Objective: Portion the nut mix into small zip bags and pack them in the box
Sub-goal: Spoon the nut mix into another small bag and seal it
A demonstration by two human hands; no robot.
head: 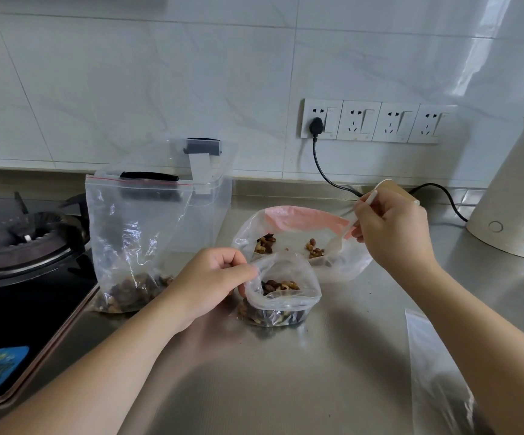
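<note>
A small zip bag (285,296) partly filled with nut mix stands open on the steel counter (285,387). My left hand (210,281) pinches its left rim and holds the mouth open. Behind it lies a larger bag with a pink strip (301,219), open, with a few nuts inside. My right hand (392,233) grips a white plastic spoon (361,211) whose tip reaches into that bag's right side. A tall zip bag (135,240) with nuts at its bottom stands at the left. Behind it is the clear plastic box (204,196) with black latches.
A gas stove (18,243) fills the left edge. A white kettle (515,189) stands at the far right, its black cord (326,177) running to wall sockets. A paper cup (395,186) peeks out behind my right hand. Empty clear bags (436,372) lie at the front right.
</note>
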